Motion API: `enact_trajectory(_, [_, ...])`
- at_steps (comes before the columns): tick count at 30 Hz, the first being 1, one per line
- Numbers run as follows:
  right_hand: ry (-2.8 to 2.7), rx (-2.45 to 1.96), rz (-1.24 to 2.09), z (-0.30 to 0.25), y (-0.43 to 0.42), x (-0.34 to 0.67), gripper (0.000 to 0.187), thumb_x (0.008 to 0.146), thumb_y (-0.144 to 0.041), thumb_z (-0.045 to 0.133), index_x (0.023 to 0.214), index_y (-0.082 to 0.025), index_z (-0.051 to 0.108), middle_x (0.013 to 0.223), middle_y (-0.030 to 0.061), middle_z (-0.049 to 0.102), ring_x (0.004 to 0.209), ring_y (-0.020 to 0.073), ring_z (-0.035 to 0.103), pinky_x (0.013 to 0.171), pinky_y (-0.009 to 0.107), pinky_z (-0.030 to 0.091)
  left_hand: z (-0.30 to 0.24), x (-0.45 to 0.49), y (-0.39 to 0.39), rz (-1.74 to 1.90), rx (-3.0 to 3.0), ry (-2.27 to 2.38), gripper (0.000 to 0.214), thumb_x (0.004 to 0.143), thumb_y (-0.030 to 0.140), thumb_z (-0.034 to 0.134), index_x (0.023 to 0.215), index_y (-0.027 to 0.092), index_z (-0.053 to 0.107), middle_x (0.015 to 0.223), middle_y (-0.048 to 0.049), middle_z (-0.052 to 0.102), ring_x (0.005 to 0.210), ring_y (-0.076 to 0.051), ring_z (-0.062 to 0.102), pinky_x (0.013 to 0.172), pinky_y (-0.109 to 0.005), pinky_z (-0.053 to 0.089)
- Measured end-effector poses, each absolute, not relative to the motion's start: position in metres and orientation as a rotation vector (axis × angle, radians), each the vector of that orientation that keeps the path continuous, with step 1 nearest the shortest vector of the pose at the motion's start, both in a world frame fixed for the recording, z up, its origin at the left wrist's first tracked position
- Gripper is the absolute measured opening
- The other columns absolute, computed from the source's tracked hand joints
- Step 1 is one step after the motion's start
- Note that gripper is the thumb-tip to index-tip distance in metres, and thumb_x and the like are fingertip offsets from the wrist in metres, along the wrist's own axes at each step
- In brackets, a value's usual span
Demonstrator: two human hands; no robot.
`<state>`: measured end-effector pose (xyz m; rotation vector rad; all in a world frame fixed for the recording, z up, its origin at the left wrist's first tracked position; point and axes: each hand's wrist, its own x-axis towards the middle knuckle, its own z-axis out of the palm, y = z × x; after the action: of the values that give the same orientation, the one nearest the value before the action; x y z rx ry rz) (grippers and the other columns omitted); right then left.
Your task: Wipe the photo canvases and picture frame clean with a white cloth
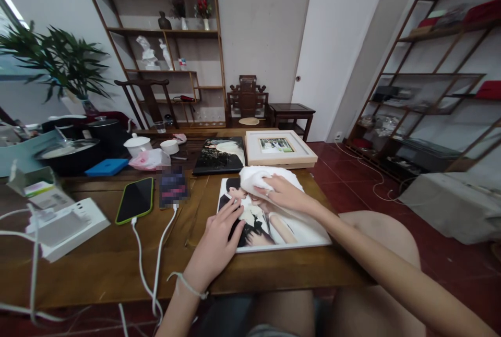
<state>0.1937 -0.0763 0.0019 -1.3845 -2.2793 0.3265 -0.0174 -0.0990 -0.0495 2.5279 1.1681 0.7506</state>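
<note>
A wedding photo panel [282,232] lies flat on the wooden table near its front edge. My left hand [217,238] rests on the panel's left side with its fingers stretched out. A white cloth [254,176] is bunched under my right hand [284,193], which presses it onto the upper part of the panel. The cloth covers part of the picture there. Just behind lie a dark photo panel [221,153] and a light wooden picture frame [309,155] with a small photo inside.
On the left of the table [148,269] are a green-cased phone [135,199], a second device with its screen blurred, white cables, a power strip [74,225] and a blue box [107,167]. Pots and a white lidded bowl [138,144] stand farther back. Shelves line the walls.
</note>
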Motion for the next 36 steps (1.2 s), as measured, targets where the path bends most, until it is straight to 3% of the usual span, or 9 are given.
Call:
enact_trajectory(5, [-2.436,-1.245,0.24,0.004,-0.049,0.154,0.031,0.093,-0.034,0.037,0.08,-0.016,0.059,0.087,0.006,0.066,0.081,0.0205,0.057,0.08,0.032,0.037,-0.051,-0.018,-0.098,0.76,2.552,1.167,0.036,0.09,0.028,0.04,0.122,0.02,0.054,0.135,-0.0093,0.049,0.13,-0.022,0.037,0.104,-0.045,0.035])
enact_trajectory(11, [-2.378,-1.356,0.342,0.002,-0.059,0.17,0.029,0.092,-0.034,0.036,0.088,-0.018,0.06,0.093,0.0068,0.065,0.09,0.0246,0.055,0.084,0.037,0.038,-0.052,-0.019,-0.097,0.746,2.56,1.152,0.037,0.091,0.029,0.039,0.123,0.018,0.054,0.137,-0.0095,0.047,0.131,-0.022,0.035,0.105,-0.045,0.034])
enact_trajectory(19, [-2.051,-1.681,0.422,-0.012,-0.092,0.256,0.032,0.091,-0.042,0.037,0.104,-0.021,0.057,0.121,0.0082,0.057,0.116,0.0281,0.047,0.096,0.042,0.034,-0.049,-0.019,-0.1,0.763,2.554,1.176,0.035,0.091,0.028,0.039,0.122,0.02,0.054,0.135,-0.0086,0.049,0.131,-0.022,0.036,0.104,-0.045,0.035])
enact_trajectory(23, [-2.083,-1.741,0.315,-0.02,-0.111,0.257,0.026,0.09,-0.033,0.037,0.095,-0.019,0.059,0.117,0.0109,0.058,0.122,0.0302,0.042,0.099,0.048,0.032,-0.05,-0.018,-0.099,0.766,2.536,1.179,0.035,0.091,0.028,0.039,0.121,0.02,0.055,0.135,-0.0082,0.049,0.131,-0.022,0.036,0.104,-0.046,0.035])
enact_trajectory(27, [-2.264,-1.593,0.231,-0.018,-0.148,0.228,0.024,0.081,-0.015,0.04,0.097,-0.017,0.058,0.13,0.0128,0.05,0.132,0.0252,0.029,0.108,0.051,0.016,-0.052,-0.019,-0.098,0.792,2.522,1.16,0.035,0.091,0.025,0.037,0.12,0.02,0.056,0.134,-0.0077,0.05,0.13,-0.021,0.037,0.105,-0.044,0.034])
enact_trajectory(31, [-2.398,-1.462,0.366,-0.008,-0.194,0.205,0.022,0.069,-0.006,0.044,0.082,-0.018,0.058,0.134,0.0124,0.047,0.135,0.0215,0.02,0.111,0.048,0.01,-0.053,-0.019,-0.098,0.8,2.52,1.152,0.036,0.091,0.023,0.035,0.121,0.018,0.055,0.136,-0.0093,0.048,0.13,-0.022,0.037,0.105,-0.045,0.034])
enact_trajectory(34, [-2.464,-1.375,0.489,-0.002,-0.214,0.204,0.02,0.069,-0.006,0.048,0.079,-0.02,0.058,0.135,0.008,0.047,0.136,0.0215,0.02,0.112,0.046,0.011,-0.052,-0.019,-0.098,0.784,2.512,1.147,0.036,0.09,0.022,0.036,0.121,0.019,0.055,0.136,-0.0092,0.048,0.13,-0.022,0.037,0.105,-0.046,0.034])
enact_trajectory(36, [-2.44,-1.416,0.528,-0.001,-0.211,0.213,0.018,0.077,-0.013,0.048,0.088,-0.02,0.06,0.134,0.0083,0.047,0.135,0.0236,0.022,0.109,0.045,0.02,-0.052,-0.019,-0.098,0.78,2.516,1.14,0.036,0.09,0.021,0.036,0.121,0.02,0.055,0.137,-0.0088,0.047,0.131,-0.021,0.036,0.105,-0.045,0.033])
